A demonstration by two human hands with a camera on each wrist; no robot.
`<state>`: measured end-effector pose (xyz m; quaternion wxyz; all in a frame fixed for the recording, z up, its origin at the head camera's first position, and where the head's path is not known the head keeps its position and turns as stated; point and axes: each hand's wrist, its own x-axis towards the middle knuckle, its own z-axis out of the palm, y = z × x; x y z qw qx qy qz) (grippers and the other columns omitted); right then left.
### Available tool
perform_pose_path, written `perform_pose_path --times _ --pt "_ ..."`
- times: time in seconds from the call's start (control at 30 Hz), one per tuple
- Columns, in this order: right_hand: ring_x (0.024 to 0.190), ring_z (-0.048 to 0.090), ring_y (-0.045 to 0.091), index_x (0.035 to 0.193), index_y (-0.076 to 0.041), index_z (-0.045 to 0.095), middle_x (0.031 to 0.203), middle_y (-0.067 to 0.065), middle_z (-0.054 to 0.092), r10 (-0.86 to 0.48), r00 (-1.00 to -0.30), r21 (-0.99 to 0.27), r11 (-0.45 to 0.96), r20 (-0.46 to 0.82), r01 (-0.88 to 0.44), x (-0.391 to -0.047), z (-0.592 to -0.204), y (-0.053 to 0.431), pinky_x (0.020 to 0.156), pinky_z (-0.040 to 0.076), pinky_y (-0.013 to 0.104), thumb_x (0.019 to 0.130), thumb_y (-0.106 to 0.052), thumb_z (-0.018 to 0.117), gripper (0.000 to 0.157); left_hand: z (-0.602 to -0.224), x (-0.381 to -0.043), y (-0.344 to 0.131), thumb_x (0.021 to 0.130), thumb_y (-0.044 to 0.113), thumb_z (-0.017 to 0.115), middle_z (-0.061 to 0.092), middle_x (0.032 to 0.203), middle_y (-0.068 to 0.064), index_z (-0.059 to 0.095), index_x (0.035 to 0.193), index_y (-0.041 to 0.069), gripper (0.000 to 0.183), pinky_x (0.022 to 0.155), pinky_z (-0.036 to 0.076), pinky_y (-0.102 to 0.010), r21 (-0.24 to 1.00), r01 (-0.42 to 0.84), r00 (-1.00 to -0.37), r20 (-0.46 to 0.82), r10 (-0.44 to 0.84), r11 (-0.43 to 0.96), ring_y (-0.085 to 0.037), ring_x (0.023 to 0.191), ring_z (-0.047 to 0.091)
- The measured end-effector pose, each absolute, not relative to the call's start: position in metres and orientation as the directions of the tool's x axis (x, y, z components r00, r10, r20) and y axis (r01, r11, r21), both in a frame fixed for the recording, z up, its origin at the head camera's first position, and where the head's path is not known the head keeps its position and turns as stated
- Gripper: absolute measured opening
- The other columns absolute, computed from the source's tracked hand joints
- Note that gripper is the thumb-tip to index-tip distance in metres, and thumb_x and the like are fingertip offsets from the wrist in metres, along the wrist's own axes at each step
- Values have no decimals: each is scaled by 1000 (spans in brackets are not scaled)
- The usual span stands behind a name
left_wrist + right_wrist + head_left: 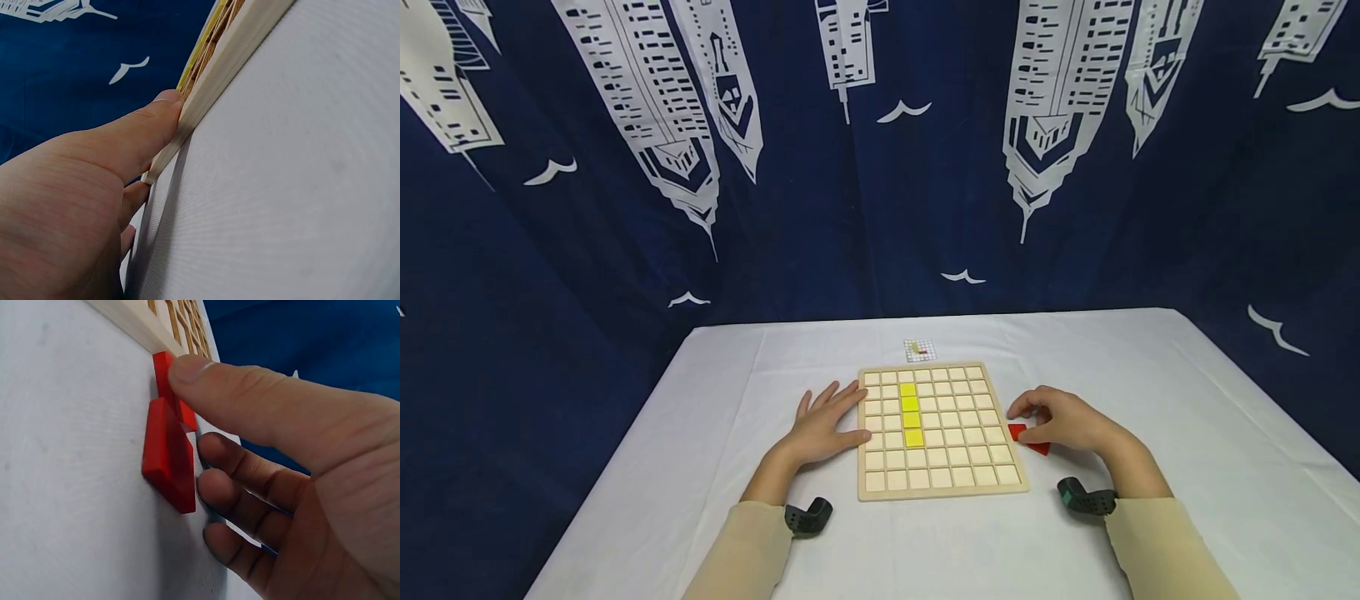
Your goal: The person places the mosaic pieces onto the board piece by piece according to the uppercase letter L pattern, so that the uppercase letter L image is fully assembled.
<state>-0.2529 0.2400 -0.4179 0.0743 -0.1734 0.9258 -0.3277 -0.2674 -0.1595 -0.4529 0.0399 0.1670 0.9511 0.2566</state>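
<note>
A wooden grid board [943, 493] lies flat on the white table, with a column of several yellow square tiles [910, 404] in its cells. My left hand [822, 429] rests at the board's left edge, fingers spread, the thumb touching the rim in the left wrist view. Beside the board's right edge, my right hand [1067, 421] has its thumb and curled index finger at a red tile [164, 372]. In the right wrist view the thumb tip is against that tile, and the index fingertip is hidden. A second red tile [169, 456] lies just nearer, under the hand.
Behind the board lies a small printed grid card [920, 350] with coloured squares. A dark blue curtain [865, 208] with white building prints hangs beyond the table's far edge. White tablecloth [887, 550] surrounds the board. Each wrist wears a black device [808, 517].
</note>
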Motion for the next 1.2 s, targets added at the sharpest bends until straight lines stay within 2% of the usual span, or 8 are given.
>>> perform_pose_path --times 0.37,0.7,1.2 --pt "83 49 16 101 -13 71 100 5 59 -355 -934 -642 722 -25 -257 -255 -423 239 66 44 20 79 -16 84 26 -450 -266 -159 90 48 68 27 166 5 41 154 25 73 124 -7 -60 507 294 -942 7 337 810 -28 158 11" --pt "83 49 16 100 -12 71 97 3 62 -335 -942 -613 743 8 -269 -255 -424 239 67 44 21 83 -15 79 19 -451 -266 -159 90 47 69 28 166 4 41 153 24 73 124 -7 -61 516 300 -939 12 344 802 -28 158 11" --pt "82 49 17 102 -10 69 96 4 62 -303 -952 -616 741 50 -268 -257 -422 229 66 44 22 83 -10 75 20 -451 -266 -159 90 47 69 27 166 5 41 154 24 74 124 -8 -60 514 299 -939 11 343 804 -28 158 11"
